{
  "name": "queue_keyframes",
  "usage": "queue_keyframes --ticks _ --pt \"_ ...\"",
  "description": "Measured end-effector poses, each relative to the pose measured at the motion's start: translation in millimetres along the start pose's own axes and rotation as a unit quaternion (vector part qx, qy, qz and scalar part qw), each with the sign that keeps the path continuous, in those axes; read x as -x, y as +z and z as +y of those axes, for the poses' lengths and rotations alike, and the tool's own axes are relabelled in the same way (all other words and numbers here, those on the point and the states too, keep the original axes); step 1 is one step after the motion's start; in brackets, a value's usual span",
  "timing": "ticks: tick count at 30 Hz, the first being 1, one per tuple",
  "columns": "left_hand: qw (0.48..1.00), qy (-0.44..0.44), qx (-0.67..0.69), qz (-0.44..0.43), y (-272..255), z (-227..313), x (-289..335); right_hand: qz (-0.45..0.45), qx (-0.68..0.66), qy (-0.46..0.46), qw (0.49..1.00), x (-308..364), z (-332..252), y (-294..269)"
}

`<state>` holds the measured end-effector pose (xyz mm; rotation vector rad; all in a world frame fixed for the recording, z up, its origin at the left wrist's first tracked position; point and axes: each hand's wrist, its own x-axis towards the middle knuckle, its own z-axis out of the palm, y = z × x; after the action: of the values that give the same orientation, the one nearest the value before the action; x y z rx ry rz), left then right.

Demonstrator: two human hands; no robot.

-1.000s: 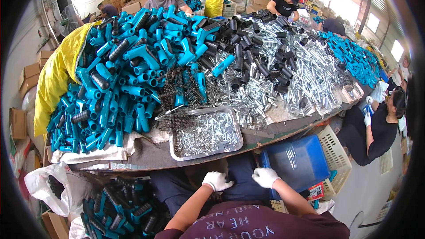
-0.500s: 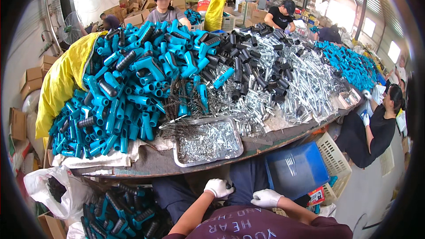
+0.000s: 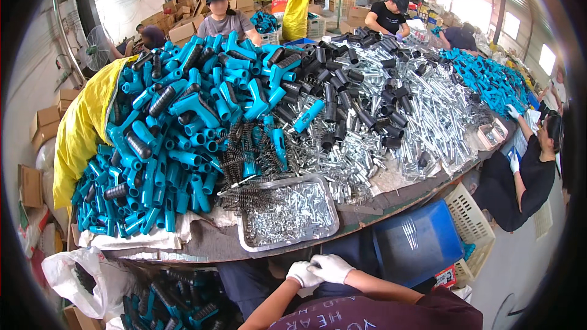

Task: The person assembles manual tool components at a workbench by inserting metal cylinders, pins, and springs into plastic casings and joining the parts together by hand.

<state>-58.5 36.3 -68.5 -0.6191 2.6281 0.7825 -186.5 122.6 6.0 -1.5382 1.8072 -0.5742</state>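
My left hand (image 3: 304, 274) and my right hand (image 3: 331, 268), both in white gloves, meet over my lap just below the table edge. The right fingers lie curled against the left ones, and both hands look closed. Whatever is between them is hidden. Above the hands stands a metal tray (image 3: 335, 224) of small silver parts. Behind it lie dark coil springs (image 3: 244, 150) and a heap of teal tool handles (image 3: 177, 165) with black grips. Black sleeves (image 3: 330, 102) and silver rods (image 3: 428, 119) are piled to the right.
A blue bin (image 3: 428, 232) with a few silver rods stands right of my knees, against a cream crate (image 3: 471, 220). At lower left are a white bag (image 3: 76, 275) and more teal-and-black handles (image 3: 168, 305). Co-workers sit around the table, one (image 3: 516, 177) at the right.
My right hand has moved left from my lap to meet my left hand. A dark object that showed at my left fingers is now hidden. The view has shifted slightly.
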Motion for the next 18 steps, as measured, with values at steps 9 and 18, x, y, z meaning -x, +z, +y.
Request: queue_keyframes --ticks 9,18 --pt "0.999 0.007 0.002 -0.045 -7.8 2.8 6.9 -0.049 -0.05 0.113 0.991 -30.3 13.7 5.9" --pt "0.706 -0.41 -0.485 -0.316 4.0 74.0 -53.7 -0.137 -0.014 0.077 0.987 -50.3 13.1 66.6"
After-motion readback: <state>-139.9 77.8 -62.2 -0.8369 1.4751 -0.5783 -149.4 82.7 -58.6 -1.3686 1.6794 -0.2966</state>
